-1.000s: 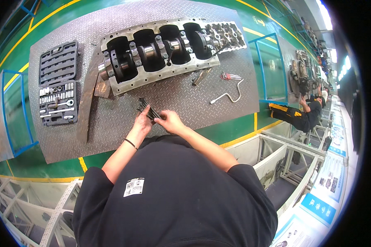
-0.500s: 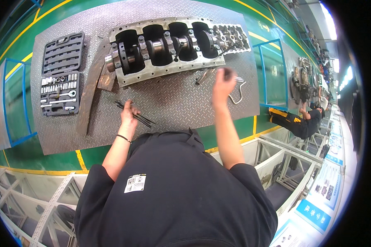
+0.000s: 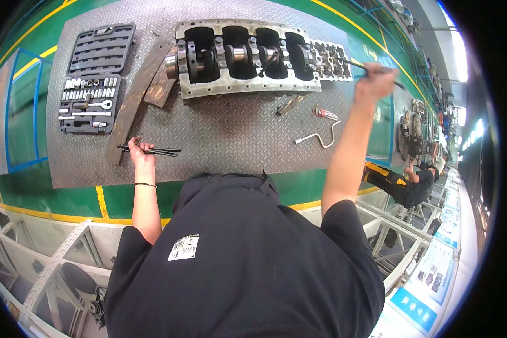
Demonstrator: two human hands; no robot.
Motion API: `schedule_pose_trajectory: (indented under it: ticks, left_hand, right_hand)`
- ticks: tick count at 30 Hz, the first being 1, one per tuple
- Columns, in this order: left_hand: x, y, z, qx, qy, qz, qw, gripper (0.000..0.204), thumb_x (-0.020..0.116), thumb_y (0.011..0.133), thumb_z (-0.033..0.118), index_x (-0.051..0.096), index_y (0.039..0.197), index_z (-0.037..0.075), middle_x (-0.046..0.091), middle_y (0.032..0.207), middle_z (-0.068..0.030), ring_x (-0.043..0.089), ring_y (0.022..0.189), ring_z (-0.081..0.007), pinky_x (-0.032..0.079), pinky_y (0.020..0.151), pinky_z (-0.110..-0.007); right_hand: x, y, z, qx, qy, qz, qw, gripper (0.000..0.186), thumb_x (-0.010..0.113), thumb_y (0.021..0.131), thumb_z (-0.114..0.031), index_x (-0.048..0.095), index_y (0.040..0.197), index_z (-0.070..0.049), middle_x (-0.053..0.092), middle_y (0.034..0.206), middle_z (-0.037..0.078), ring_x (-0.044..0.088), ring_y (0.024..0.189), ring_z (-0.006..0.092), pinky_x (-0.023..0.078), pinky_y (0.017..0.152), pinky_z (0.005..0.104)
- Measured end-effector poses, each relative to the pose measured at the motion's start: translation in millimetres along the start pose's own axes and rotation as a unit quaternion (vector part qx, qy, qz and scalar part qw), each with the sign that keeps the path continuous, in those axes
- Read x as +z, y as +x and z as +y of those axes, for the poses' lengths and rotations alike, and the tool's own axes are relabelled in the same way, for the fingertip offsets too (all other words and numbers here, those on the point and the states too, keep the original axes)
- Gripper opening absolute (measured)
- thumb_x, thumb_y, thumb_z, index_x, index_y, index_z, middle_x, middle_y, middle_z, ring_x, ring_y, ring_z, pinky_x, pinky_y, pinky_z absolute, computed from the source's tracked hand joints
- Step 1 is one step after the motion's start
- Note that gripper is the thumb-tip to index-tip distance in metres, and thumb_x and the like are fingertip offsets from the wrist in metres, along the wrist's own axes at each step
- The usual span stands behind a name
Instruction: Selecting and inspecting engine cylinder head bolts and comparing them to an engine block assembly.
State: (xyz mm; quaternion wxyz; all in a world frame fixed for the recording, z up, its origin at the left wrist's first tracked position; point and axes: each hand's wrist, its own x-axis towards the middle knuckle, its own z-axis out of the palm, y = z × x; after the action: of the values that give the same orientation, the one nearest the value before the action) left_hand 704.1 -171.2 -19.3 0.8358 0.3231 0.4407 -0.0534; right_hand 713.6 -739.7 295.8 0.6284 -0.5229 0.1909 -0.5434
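Note:
My left hand (image 3: 141,153) is closed around several thin black rods (image 3: 168,152), low over the near left part of the metal table. Out to the right, my right hand (image 3: 376,83) is raised and blurred, gripping one long dark rod (image 3: 359,65). That rod's far end overlaps the right end of a metal part with rows of holes (image 3: 333,62). Beside this part lies an engine block (image 3: 248,87) with its open side up. A crankshaft (image 3: 239,54) runs along the block's middle, and a dark slim piece (image 3: 269,61) leans over it.
At the left sits an opened socket set case (image 3: 90,119). Wooden boards (image 3: 130,118) lie between it and the block. Near my right arm are a bent wrench (image 3: 315,136), red-held hex keys (image 3: 325,112) and a short bar (image 3: 290,105). Another person (image 3: 414,183) works farther right.
My right hand has swung right and away, from beside the hex keys to past the block's right end. My left hand has shifted left with its rods. The whole view has moved slightly.

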Motion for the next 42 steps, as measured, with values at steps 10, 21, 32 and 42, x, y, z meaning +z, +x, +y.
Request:
schedule_pose_trajectory:
  ticks: [10, 21, 32, 42]
  left_hand:
    - [-4.4, -3.9, -28.7, -0.066, 0.029, 0.043, 0.996, 0.016, 0.050, 0.085, 0.027, 0.048, 0.082, 0.012, 0.028, 0.052, 0.0033, 0.029, 0.043, -0.0118, 0.037, 0.050, -0.034]
    - [-24.0, -8.7, -37.0, -0.046, 0.034, 0.031, 0.998, 0.022, 0.051, 0.088, 0.031, 0.051, 0.086, 0.009, 0.027, 0.053, 0.0032, 0.029, 0.045, -0.0114, 0.036, 0.051, -0.034]
    - [-45.0, -2.0, -27.1, -0.051, 0.037, 0.083, 0.995, 0.024, 0.048, 0.093, 0.034, 0.052, 0.090, 0.010, 0.030, 0.053, 0.0022, 0.031, 0.045, -0.0121, 0.037, 0.052, -0.034]
    - [-34.6, 1.0, -27.1, -0.051, 0.036, 0.090, 0.994, 0.025, 0.049, 0.093, 0.033, 0.052, 0.087, 0.008, 0.029, 0.051, 0.0015, 0.032, 0.045, -0.0131, 0.035, 0.051, -0.034]
  right_hand:
    - [46.9, -154.1, 81.5, 0.124, -0.399, -0.355, 0.837, 0.061, 0.081, 0.069, -0.035, 0.060, 0.118, -0.005, 0.058, 0.074, 0.000, 0.053, 0.069, 0.0096, 0.045, 0.063, 0.0253]
    - [92.5, -155.2, 15.2, 0.010, -0.240, -0.362, 0.901, 0.034, 0.058, 0.093, -0.031, 0.067, 0.080, -0.001, 0.057, 0.060, -0.001, 0.045, 0.051, 0.0044, 0.034, 0.046, 0.0212]
    - [75.9, -252.8, 35.6, 0.050, -0.292, -0.493, 0.818, 0.019, 0.058, 0.092, -0.014, 0.065, 0.103, -0.001, 0.068, 0.073, 0.003, 0.047, 0.057, 0.0032, 0.040, 0.053, 0.0207]
    - [106.0, -250.7, 50.5, 0.061, -0.269, -0.497, 0.823, 0.018, 0.057, 0.091, -0.009, 0.063, 0.102, 0.003, 0.070, 0.076, 0.006, 0.058, 0.063, 0.0061, 0.045, 0.059, 0.0221]
